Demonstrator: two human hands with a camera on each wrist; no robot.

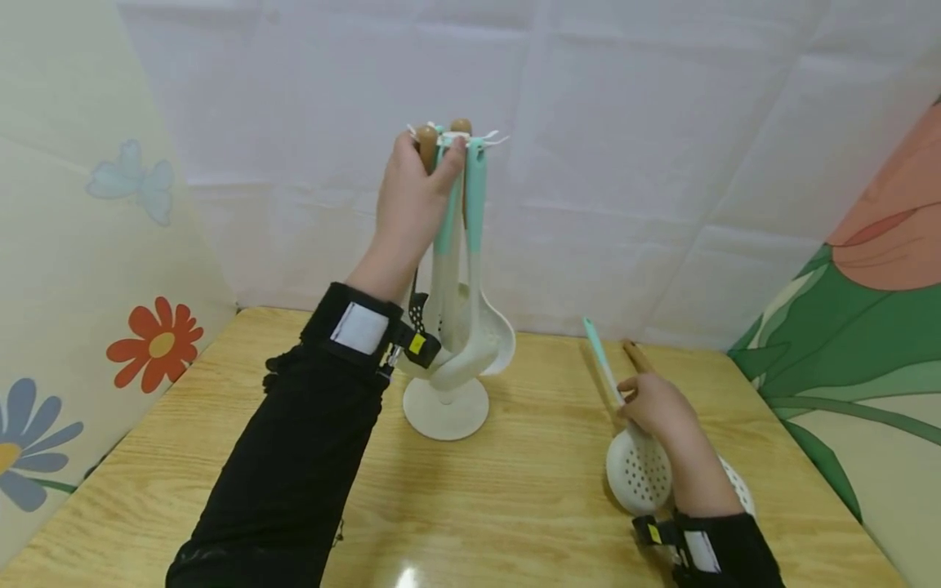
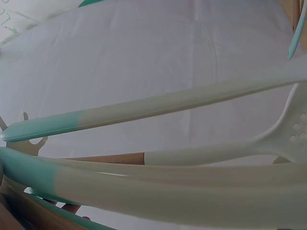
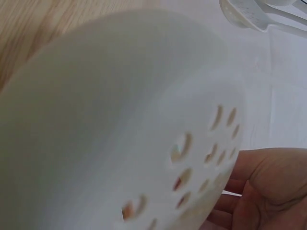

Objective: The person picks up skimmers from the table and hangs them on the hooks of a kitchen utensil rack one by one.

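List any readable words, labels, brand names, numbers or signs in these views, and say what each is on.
None can be read.
The white patch on the left wristband is blank.
The small yellow tags by the left wrist and the right wrist are too small to read.
The utensils on the rack and the skimmer show no print.

mint-and-cream utensils (image 1: 470,245), white perforated skimmer (image 1: 638,472), wood-grain table (image 1: 529,506)

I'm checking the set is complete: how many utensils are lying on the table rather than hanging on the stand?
2, both under the right hand: a perforated skimmer with a mint handle, and a wooden-handled utensil beside it, its head mostly hidden behind the wrist. Others could be out of view.
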